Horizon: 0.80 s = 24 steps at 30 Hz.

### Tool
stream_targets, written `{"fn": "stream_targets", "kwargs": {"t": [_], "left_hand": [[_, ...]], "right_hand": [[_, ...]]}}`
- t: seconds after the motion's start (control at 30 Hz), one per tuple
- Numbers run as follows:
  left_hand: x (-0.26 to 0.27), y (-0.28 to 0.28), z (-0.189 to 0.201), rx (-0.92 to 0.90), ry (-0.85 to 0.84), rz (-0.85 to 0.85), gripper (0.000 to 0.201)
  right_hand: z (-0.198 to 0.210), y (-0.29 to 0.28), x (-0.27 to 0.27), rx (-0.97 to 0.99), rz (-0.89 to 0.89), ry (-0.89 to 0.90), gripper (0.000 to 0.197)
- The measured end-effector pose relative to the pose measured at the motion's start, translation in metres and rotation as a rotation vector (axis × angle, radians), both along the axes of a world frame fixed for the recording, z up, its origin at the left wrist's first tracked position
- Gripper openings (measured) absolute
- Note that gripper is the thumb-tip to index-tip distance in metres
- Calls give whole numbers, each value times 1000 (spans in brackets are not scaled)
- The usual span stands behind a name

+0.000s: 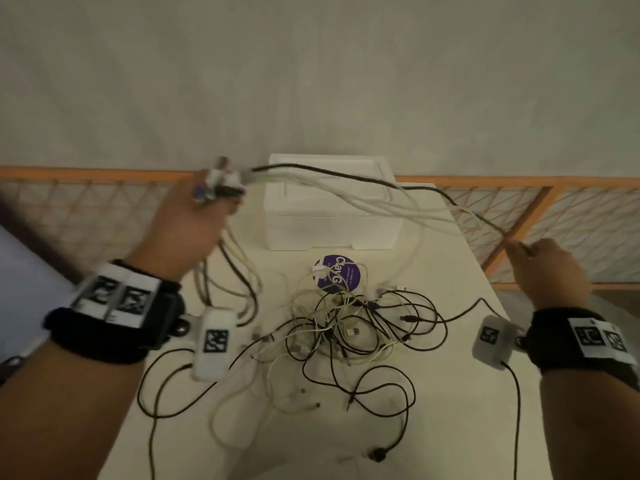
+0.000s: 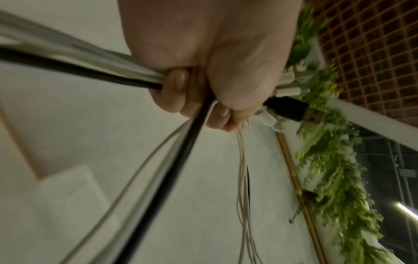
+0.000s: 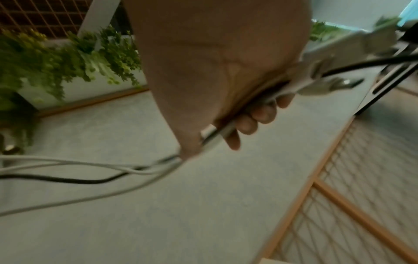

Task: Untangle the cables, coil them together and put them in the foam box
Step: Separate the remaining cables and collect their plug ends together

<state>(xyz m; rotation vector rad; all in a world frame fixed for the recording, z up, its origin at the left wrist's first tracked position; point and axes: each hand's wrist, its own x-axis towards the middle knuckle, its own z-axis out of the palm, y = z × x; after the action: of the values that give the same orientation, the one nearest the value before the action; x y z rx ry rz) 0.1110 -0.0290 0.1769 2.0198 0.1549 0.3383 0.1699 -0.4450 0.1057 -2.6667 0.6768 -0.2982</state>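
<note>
Both fists are clamped on one bunch of cables [image 1: 346, 194]: left hand [image 1: 187, 233] grips the plug ends, right hand [image 1: 550, 268] the other end, I think. It hangs over the foam box [image 1: 332, 226] at the table's [image 1: 460, 410] far edge.

Foam box [image 1: 332, 223] at the bench's [image 1: 460, 393] far edge; cable tangle [image 1: 349, 327] before it; held cable bundle [image 1: 346, 188] spanning above, left hand [image 1: 187, 230] to right hand [image 1: 550, 268].

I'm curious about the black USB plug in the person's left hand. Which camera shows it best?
The left wrist view: the black USB plug juts from the left hand, large and sharp, its metal tip visible. In the head view the plug ends at that hand are a small blur. The right wrist view does not show it.
</note>
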Motion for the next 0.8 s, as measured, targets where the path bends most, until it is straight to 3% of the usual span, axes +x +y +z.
{"fn": "stream_targets", "kwargs": {"t": [0.03,0.07,0.1,0.17,0.23,0.33,0.4,0.47,0.53,0.6,0.63,0.7,0.8], "left_hand": [[-30,-30,18,10,-25,-86,19],[-10,-28,1,124,-47,-188,21],[6,-20,-12,60,74,-230,22],[22,-24,-38,150,135,-281,25],[25,-31,-52,196,155,-337,28],[25,-40,-62,233,163,-363,20],[17,-48,-58,310,170,-417,10],[11,-53,-56,317,114,-511,13],[3,-52,-50,303,56,-542,16],[0,-41,-47,259,0,-457,16],[0,-31,-45,215,-7,-389,14],[-1,-7,-39,143,10,-226,30],[-3,26,-35,-21,9,-81,23]], "right_hand": [[-5,-1,2,-28,-10,76,55],[-7,2,3,-38,14,118,52],[-7,12,4,-28,69,117,50],[1,41,0,69,209,20,50],[12,75,-11,224,414,-94,63],[29,118,-31,308,825,-129,85],[32,144,-38,233,1016,-74,90],[23,168,-35,71,1105,-25,82],[8,176,-23,-6,1057,7,49],[-8,159,-8,-47,903,53,19],[-14,143,-2,-47,825,94,12],[-25,107,7,13,699,152,11],[-30,67,9,131,575,131,14]]}}
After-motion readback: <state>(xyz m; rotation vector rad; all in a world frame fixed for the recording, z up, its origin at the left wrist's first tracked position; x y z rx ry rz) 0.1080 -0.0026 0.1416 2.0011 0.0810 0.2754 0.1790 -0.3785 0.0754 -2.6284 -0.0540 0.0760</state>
